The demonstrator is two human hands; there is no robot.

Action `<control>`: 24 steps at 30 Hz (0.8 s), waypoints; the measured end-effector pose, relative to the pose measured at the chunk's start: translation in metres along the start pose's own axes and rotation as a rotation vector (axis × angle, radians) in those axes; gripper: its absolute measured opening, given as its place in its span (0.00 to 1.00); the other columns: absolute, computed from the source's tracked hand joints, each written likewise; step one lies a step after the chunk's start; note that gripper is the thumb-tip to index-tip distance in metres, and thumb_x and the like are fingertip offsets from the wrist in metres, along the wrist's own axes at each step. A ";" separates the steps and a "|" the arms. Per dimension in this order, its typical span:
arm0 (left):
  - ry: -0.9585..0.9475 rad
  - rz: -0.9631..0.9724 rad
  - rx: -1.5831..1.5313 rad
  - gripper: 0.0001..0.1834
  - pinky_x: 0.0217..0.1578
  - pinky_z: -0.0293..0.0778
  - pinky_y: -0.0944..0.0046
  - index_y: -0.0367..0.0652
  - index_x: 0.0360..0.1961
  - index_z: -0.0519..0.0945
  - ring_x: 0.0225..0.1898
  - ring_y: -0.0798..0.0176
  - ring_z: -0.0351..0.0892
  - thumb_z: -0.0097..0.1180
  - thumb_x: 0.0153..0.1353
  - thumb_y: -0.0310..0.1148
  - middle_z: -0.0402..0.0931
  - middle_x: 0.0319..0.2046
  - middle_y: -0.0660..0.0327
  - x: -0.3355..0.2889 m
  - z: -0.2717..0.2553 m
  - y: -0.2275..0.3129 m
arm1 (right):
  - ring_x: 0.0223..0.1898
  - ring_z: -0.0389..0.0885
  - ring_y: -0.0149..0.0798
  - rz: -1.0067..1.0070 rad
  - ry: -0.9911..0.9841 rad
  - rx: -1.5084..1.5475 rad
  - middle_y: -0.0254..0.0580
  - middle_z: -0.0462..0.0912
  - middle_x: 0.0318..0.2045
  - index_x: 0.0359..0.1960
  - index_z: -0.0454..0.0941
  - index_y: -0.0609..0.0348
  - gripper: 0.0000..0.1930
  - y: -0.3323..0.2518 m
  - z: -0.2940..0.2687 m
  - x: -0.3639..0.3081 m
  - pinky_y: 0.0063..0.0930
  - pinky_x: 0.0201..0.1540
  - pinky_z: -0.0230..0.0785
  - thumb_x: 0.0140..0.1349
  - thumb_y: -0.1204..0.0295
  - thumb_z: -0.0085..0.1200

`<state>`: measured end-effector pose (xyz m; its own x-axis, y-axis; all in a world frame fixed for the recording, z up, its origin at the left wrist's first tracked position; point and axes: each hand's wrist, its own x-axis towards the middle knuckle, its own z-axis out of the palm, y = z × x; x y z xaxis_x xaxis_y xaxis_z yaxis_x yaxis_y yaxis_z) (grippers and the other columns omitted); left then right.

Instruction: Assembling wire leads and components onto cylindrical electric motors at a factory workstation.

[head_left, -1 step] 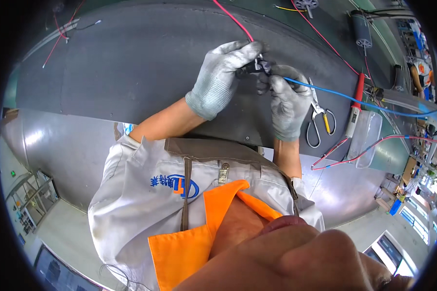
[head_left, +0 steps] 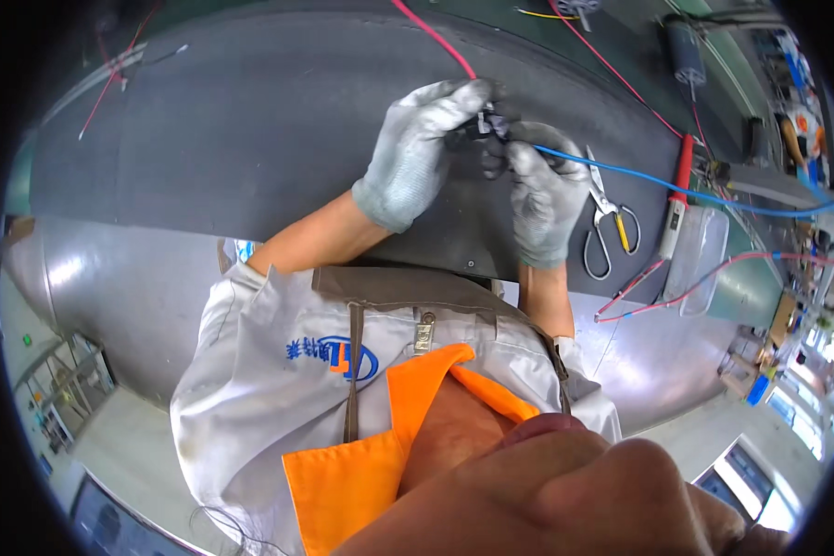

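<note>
Both my hands wear whitish work gloves with dark, soiled fingertips, and they meet above the dark worktop [head_left: 232, 120]. A small black part with a shiny metal bit [head_left: 486, 123] is pinched by my left hand [head_left: 415, 144]; its exact kind cannot be made out. A red wire [head_left: 440, 44] runs away from the left fingertips toward the far edge. My right hand [head_left: 545, 190] has thumb and fingers closed on a blue wire [head_left: 639, 173], close beside the black part. That wire trails off to the right. Whether its hidden end touches the part cannot be told.
Scissors [head_left: 605, 218] lie right of my right hand. Beyond them are a red-and-white pen-shaped tool [head_left: 678, 195] and a clear plastic tray [head_left: 707, 250]. A red cable [head_left: 741, 262] curves past the tray. Thin wires [head_left: 107, 93] lie far left; a grey cylinder [head_left: 686, 56] stands far right.
Both hands have shifted very slightly left with the black part and the wires. The grips look the same.
</note>
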<state>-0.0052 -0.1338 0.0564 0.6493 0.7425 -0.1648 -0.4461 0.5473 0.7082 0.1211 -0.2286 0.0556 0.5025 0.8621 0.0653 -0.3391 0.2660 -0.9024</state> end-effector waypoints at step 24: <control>0.014 0.007 -0.209 0.17 0.56 0.74 0.53 0.29 0.49 0.79 0.44 0.53 0.84 0.52 0.70 0.34 0.84 0.38 0.51 0.007 -0.036 0.014 | 0.48 0.81 0.32 0.034 0.005 -0.749 0.44 0.84 0.49 0.59 0.76 0.71 0.25 -0.073 -0.134 0.103 0.25 0.53 0.73 0.61 0.74 0.63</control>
<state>-0.0291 -0.1065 0.0405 0.6377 0.7512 -0.1704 -0.5698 0.6089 0.5519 0.3044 -0.2172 0.0715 0.5058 0.8621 0.0317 0.2764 -0.1272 -0.9526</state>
